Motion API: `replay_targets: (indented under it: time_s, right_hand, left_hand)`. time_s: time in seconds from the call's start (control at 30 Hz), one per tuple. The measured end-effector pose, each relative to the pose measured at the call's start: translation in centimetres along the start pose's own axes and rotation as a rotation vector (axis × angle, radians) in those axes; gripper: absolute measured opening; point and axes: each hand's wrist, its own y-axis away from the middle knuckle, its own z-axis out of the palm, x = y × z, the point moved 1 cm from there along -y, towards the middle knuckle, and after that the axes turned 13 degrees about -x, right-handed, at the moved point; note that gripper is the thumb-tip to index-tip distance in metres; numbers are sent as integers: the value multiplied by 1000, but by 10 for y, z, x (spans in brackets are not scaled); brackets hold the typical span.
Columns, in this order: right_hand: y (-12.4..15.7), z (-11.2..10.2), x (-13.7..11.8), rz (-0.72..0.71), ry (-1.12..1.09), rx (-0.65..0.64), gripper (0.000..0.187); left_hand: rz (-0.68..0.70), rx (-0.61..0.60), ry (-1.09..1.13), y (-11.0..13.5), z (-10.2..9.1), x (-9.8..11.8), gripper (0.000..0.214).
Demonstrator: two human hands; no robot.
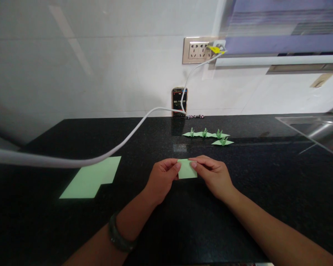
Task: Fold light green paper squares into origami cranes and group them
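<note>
A small light-green square of paper (187, 170) is held up between my two hands, just above the dark countertop. My left hand (163, 177) pinches its left edge, with the thumb on the near face. On the opposite side my right hand (215, 175) grips the upper right corner, thumb also in front. Both hands' other fingers are partly hidden behind the paper and the palms. Beyond the hands stand several folded green paper cranes (204, 133), in a row with one more in front (223, 142).
A larger green sheet (100, 175) with a cut-out corner lies to the left. Against the wall leans a phone (177, 103) showing a timer. Its white cable (133, 135) crosses the left foreground and reaches the wall socket (199, 50). At the right is a metal sink (322, 129).
</note>
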Motion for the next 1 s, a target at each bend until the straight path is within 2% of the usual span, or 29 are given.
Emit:
replay_targets:
  time_s: [0.3, 0.7, 1.0]
  right_hand:
    - [3, 3, -1, 96, -54, 105, 17]
    - [8, 6, 0, -6, 54, 98, 14]
    - [8, 4, -4, -144, 269, 88, 12]
  left_hand:
    - [11, -71, 81, 0, 2, 0, 29]
    - [11, -12, 34, -2, -1, -2, 25]
    - [8, 21, 4, -1, -2, -1, 23]
